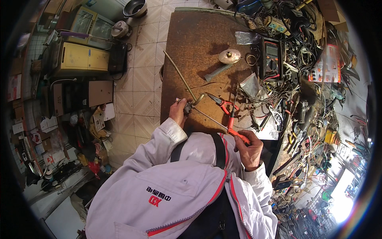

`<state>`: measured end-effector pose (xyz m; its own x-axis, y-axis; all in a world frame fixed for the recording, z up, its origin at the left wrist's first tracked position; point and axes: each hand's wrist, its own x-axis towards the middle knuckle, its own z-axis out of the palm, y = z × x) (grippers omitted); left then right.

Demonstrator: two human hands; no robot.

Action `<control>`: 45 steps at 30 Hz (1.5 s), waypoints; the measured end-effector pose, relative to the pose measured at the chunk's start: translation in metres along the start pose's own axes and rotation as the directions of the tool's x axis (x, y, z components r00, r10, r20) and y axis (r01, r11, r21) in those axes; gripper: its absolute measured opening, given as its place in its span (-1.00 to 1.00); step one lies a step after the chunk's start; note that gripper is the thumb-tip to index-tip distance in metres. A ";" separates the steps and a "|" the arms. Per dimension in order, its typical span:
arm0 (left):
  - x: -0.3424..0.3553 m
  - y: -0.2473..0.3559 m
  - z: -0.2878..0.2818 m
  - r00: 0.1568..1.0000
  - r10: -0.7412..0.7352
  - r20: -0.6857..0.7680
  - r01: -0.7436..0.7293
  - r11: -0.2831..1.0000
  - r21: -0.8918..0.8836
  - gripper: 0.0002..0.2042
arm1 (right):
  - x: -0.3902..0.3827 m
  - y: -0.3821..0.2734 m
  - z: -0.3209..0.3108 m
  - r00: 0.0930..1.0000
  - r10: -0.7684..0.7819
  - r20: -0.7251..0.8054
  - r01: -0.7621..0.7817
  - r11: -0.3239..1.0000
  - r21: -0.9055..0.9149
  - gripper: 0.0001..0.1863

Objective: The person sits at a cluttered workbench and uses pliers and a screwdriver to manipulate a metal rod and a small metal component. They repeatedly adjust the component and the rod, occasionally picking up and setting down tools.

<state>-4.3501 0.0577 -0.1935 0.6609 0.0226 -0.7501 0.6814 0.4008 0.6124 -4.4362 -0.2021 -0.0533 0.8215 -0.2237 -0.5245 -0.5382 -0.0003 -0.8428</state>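
My left hand (177, 112) is closed on a small metal fitting (188, 106), from which a long brass tube (180, 75) extends up and left over the bench (181, 36). My right hand (248, 153) grips the red handle of a screwdriver (238, 134); its long shaft reaches to the fitting. Just right of the fitting lie red-handled pliers (222, 103) and another red-handled tool (232, 121), upright in the picture. Farther up the bench are a round metal disc with a knob (229, 57) and a grey tubular piece (214, 73).
A multimeter (271, 59), plastic bags (250, 85) and tangled wires and tools (302, 115) crowd the right side. Left are tiled floor (139, 95), a yellow cabinet (79, 57), cluttered shelves (47, 151), a lidded cooker (119, 28) and a dark pan (135, 8).
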 end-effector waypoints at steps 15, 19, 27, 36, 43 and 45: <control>0.008 -0.009 -0.008 1.000 0.001 -0.027 0.001 0.997 0.071 -0.76 | 0.006 -0.008 -0.006 0.925 -0.345 0.159 0.377 0.888 -0.264 -0.74; 0.004 -0.005 -0.004 1.000 -0.007 -0.021 0.008 0.997 0.081 -0.76 | 0.010 -0.009 -0.010 0.912 -0.369 0.176 0.407 0.868 -0.284 -0.74; 0.005 -0.005 -0.006 0.998 0.054 0.034 -0.059 0.984 0.169 -0.74 | 0.024 -0.030 -0.017 0.990 0.032 0.139 0.022 0.928 -0.371 -0.70; -0.002 -0.001 0.005 1.000 0.024 0.007 -0.024 0.981 0.192 -0.73 | 0.016 -0.022 -0.005 0.960 -0.281 0.024 0.281 0.946 -0.165 -0.79; 0.004 -0.006 0.006 0.999 0.037 0.002 -0.037 0.980 0.195 -0.73 | 0.024 0.010 -0.026 0.993 -0.111 0.037 0.116 0.964 -0.240 -0.76; -0.001 -0.003 0.009 1.000 0.018 0.008 -0.019 0.988 0.154 -0.73 | 0.023 0.015 -0.028 0.994 -0.100 0.034 0.102 0.993 -0.064 -0.69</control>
<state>-4.3498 0.0478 -0.1926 0.6757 0.0221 -0.7368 0.7089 0.2546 0.6577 -4.4306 -0.2350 -0.0743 0.8773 -0.1896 -0.4409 -0.4622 -0.0858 -0.8826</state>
